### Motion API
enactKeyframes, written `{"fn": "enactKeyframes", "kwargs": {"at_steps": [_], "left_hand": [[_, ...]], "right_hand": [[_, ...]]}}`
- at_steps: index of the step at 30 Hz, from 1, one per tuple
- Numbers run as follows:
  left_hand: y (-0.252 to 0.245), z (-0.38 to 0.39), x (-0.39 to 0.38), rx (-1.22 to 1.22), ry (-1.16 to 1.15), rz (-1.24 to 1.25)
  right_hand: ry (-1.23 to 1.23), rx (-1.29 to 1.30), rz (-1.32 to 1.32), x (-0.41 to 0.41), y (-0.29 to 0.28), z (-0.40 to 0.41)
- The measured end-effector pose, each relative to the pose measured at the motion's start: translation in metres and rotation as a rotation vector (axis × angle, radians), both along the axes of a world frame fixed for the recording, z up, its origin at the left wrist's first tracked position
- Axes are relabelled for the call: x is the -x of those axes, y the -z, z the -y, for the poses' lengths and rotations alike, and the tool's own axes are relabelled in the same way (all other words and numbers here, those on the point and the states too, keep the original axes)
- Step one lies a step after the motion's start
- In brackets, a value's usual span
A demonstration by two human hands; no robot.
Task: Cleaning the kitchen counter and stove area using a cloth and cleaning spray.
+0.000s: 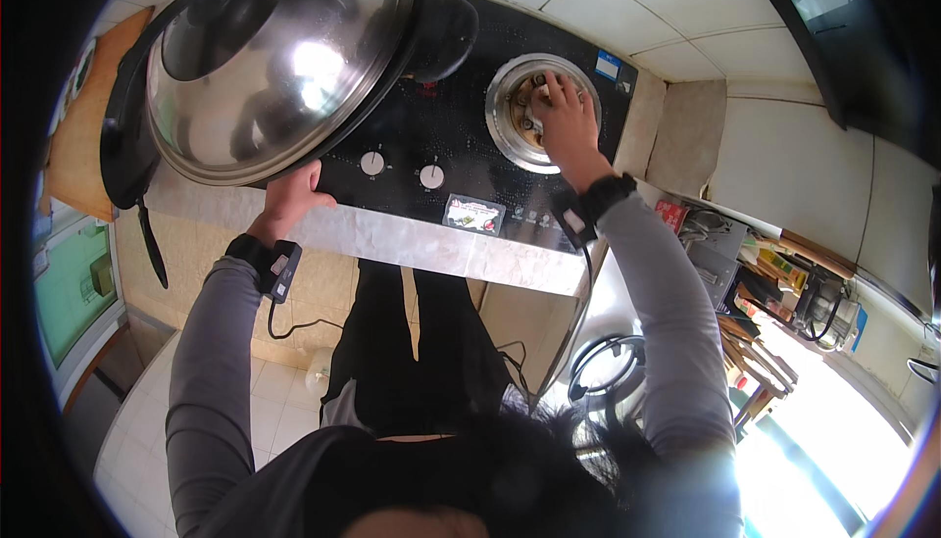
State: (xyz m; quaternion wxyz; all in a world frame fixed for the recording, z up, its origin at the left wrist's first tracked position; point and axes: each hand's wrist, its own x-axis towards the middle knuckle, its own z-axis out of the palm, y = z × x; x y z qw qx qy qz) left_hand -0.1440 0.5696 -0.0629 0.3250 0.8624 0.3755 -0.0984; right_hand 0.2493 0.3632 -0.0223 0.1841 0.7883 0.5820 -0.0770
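A black glass gas hob (397, 126) with two round control knobs (431, 176) lies before me. At its right burner, a round metal ring (507, 145) surrounds the burner parts. My right hand (570, 123) reaches over this ring, its fingertips at the burner's inner parts; whether they grip anything is hidden. My left hand (290, 196) is at the hob's front edge, thumb apart, partly hidden under a large wok with a domed metal lid (294, 75). Whether this hand holds the wok or rests on the edge is unclear.
A black pan (129, 141) stands at the left beside a wooden board (77, 126). A tiled wall rises behind the hob. Right of me are a metal rack (706, 266) with utensils and a round metal lid or pot (606, 369). Cables hang from both wrist devices.
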Motion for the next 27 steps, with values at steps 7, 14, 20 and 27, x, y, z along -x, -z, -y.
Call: {"fn": "enactKeyframes", "kwargs": {"at_steps": [7, 14, 20, 27], "left_hand": [[-0.001, 0.000, -0.003, -0.007, 0.022, -0.015], [-0.002, 0.000, -0.001, -0.008, 0.024, -0.042], [-0.001, -0.003, -0.005, -0.008, 0.024, -0.036], [0.000, -0.002, -0.002, -0.021, 0.041, -0.051]], "right_hand": [[-0.065, -0.097, 0.030, -0.010, -0.003, -0.012], [-0.405, -0.053, -0.072, -0.027, -0.002, 0.020], [-0.380, -0.089, -0.007, -0.030, -0.006, 0.015], [-0.398, 0.007, 0.034, -0.029, -0.011, 0.026]]}}
